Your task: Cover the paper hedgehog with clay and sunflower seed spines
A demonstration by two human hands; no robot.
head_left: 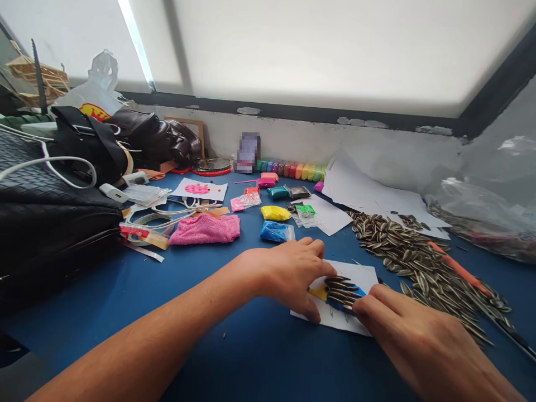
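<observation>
A small white paper card (363,273) lies on the blue table, bearing blue and yellow clay (320,292). Rows of striped sunflower seeds (340,290) are stuck into the blue part, and short pencil lines show below it. My left hand (293,273) rests over the card's left side, thumb and fingers spread around the yellow clay, steadying the paper. From the right, my right hand (406,324) pinches at the seeds' right end with its fingers closed, seemingly on a sunflower seed; its fingertips are partly hidden.
A large pile of sunflower seeds (402,245) lies right, with orange-handled scissors (460,269) on it. Clay packets, yellow (275,213) and blue (274,231), sit ahead. A pink cloth (205,229), cables and a black bag (50,234) are left. A phone (248,152) leans on the wall.
</observation>
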